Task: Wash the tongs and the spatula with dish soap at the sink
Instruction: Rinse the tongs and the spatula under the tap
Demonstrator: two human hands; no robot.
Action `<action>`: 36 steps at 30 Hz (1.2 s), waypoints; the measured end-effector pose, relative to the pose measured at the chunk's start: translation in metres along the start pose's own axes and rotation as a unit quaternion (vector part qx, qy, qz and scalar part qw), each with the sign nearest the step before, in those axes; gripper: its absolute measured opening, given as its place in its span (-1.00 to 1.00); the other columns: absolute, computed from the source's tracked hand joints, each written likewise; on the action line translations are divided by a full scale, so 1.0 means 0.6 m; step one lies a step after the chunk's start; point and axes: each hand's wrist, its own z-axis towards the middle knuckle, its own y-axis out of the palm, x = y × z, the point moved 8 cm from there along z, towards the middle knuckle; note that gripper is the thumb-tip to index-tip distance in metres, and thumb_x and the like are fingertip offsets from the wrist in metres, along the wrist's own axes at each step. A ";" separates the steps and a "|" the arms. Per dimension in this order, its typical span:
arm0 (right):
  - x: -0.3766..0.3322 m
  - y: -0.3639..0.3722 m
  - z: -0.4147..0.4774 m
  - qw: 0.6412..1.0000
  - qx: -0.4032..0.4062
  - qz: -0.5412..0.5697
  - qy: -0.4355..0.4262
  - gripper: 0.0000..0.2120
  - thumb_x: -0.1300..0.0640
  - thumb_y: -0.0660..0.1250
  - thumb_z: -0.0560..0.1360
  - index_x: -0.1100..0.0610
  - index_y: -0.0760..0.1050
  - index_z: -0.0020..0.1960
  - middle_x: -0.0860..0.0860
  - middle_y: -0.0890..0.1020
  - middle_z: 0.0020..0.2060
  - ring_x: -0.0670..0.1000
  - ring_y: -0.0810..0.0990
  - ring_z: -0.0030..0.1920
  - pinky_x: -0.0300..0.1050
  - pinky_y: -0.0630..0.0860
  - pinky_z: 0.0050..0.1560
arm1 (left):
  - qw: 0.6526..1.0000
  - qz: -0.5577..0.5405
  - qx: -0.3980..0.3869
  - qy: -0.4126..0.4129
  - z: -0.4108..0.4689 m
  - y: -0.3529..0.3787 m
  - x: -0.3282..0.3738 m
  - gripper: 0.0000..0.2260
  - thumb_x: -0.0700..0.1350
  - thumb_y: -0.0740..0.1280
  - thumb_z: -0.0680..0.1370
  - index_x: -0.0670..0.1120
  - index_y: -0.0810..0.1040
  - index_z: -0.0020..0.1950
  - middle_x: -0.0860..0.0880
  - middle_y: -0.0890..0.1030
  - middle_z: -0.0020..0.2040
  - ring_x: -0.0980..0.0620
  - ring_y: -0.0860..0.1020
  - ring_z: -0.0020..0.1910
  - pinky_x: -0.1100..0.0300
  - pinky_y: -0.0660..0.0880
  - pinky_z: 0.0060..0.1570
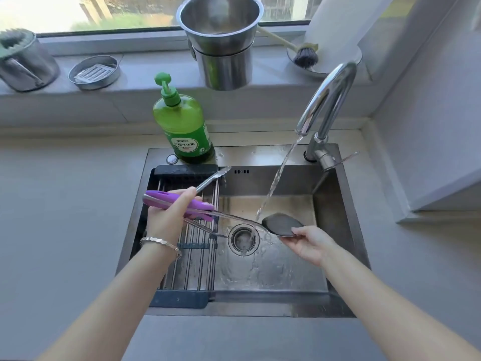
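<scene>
left hand mid-frame grips tongs and purple spatula handle together, freeing the other | right hand pinches spatula blade under faucet stream, likely rinsing | soap bottle upper centre, within reach behind sink

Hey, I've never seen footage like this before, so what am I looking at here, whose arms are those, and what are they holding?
There is no machine here. A person wears one camera on the head, looking down, so the arms are their own. The left hand grips purple-handled tongs together with the long handle of a spatula. The right hand steadies the spatula's blade beside the water stream from the running tap, above the sink. A drying rack spans the sink's left side. A green soap bottle stands behind it. The windowsill holds metal pots and a dish brush.
</scene>
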 end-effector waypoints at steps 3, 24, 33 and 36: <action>0.002 0.029 -0.002 0.999 -0.028 0.019 -0.041 -0.59 0.48 -0.03 0.56 0.38 0.20 0.40 0.33 0.43 0.27 0.23 0.53 0.17 -0.02 0.52 0.07 | 0.986 -0.090 0.089 -0.105 0.012 -0.036 -0.043 -0.79 -0.06 0.43 0.42 -0.15 0.54 -0.07 -0.07 0.67 -0.25 -0.02 0.61 -0.25 0.06 0.57 -0.04; -0.013 0.111 -0.030 0.416 0.021 -0.814 -0.405 -0.04 -0.47 -0.52 0.27 -0.07 0.02 0.52 0.06 -0.09 0.53 0.08 -0.21 0.52 0.07 -0.21 0.46 | 0.950 -0.191 0.161 -0.188 0.018 -0.087 -0.088 -0.79 -0.13 0.37 0.44 -0.17 0.43 -0.02 -0.12 0.57 -0.14 -0.03 0.60 -0.20 0.00 0.60 -0.14; -0.146 -0.018 -0.076 0.879 0.163 -0.259 -0.365 -0.89 0.25 0.28 0.47 0.23 0.53 -0.03 0.01 0.54 -0.27 -0.01 0.50 -0.25 -0.34 0.43 -0.31 | 0.937 -0.247 0.035 -0.246 -0.003 0.043 -0.124 -0.85 -0.14 0.32 0.50 -0.16 0.44 -0.24 -0.16 0.61 -0.25 -0.05 0.64 -0.34 0.05 0.63 -0.25; -0.178 -0.040 -0.121 0.848 0.203 -0.226 -0.434 -0.76 0.30 0.29 0.45 0.13 0.38 -0.36 -0.04 0.35 -0.45 -0.12 0.31 -0.46 -0.44 0.23 -0.57 | 0.917 -0.281 0.021 -0.283 -0.005 0.098 -0.146 -0.82 -0.09 0.33 0.52 -0.16 0.41 -0.19 -0.12 0.62 -0.50 -0.02 0.62 -0.53 0.08 0.61 -0.38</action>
